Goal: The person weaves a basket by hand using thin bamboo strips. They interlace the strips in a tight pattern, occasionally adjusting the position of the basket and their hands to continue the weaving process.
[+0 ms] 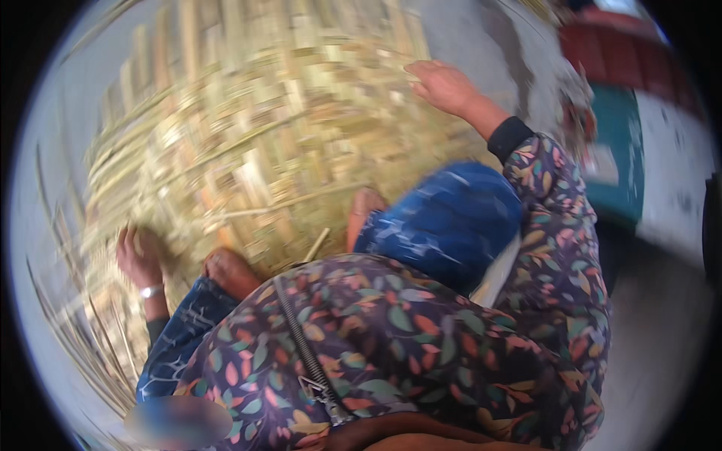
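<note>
A large mat (256, 177) woven from pale yellow-green split strips, likely bamboo or cane, lies on the grey floor beneath me. My left hand (141, 255), with a band on its wrist, rests at the mat's near left edge, fingers somewhat apart. Out at the far right edge of the mat is my right hand (444, 86), its fingers stretched toward the weave and blurred. I see nothing held in either hand. Both my bare feet stand on the near part of the mat, the left foot (229, 270) beside my left hand and the right foot (366, 207) near the middle.
Loose thin strips (90, 331) fan out over the floor at the left. Unwoven strip ends (218, 37) stick out along the far side. A teal and white box-like object (617, 150) stands at the right, with a dark red ribbed thing (628, 56) behind it.
</note>
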Available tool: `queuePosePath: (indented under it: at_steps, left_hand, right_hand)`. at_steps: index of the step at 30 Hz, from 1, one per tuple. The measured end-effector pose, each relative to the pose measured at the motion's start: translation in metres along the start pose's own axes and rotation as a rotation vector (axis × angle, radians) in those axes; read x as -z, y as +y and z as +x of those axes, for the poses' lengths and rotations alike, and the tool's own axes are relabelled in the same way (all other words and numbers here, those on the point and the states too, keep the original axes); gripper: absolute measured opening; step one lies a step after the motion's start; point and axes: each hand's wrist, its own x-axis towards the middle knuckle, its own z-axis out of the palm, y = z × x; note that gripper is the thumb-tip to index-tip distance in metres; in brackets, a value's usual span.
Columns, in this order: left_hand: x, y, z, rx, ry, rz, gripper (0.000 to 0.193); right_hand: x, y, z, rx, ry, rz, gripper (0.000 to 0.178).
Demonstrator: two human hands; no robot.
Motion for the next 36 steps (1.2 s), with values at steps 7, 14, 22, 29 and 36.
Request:
queuePosePath:
  at_steps: [7,14,22,29,36]
  left_hand:
    - [0.009,0.045,0.101,-0.414,-0.255,0.107,0.018]
    - [0.044,0.127,0.222,-0.749,-0.439,0.101,0.016]
    - [-0.020,0.278,0.250,-1.001,-0.675,-0.026,0.015]
    - [-0.057,0.300,0.174,-0.965,-1.026,-0.116,0.018]
    - [-0.061,0.271,0.181,-0.916,-1.118,0.045,0.016]
  right_hand:
    - [-0.178,0.034,-0.307,-0.828,0.029,0.406,0.034]
    - [-0.287,-0.099,-0.412,-1.316,-0.231,0.638,0.033]
    - [-0.323,-0.143,-0.427,-1.377,-0.375,0.830,0.035]
    - [-0.340,-0.133,-0.437,-1.352,-0.344,0.863,0.031]
    - [-0.316,-0.120,-0.423,-1.413,-0.253,0.794,0.030]
